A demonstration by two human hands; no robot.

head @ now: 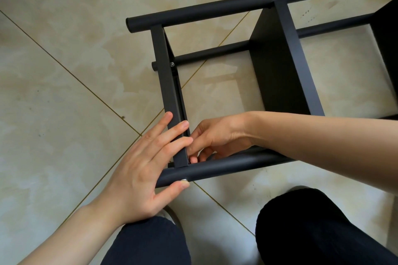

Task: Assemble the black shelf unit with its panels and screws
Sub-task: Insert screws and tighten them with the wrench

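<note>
Head view | left hand (137, 170) fingers spread, pressing end panel (170, 97), thumb touching screw (184, 180) | right hand (217, 135) fingertips pinching together at panel's inner corner; item unclear

No text to read anywhere here: no label, brand, number or sign. The black shelf unit (269, 84) shows only plain dark tubes and panels (not even a sticker on them), and the beige floor tiles (64, 92) around it carry nothing but their marbled pattern.
</note>
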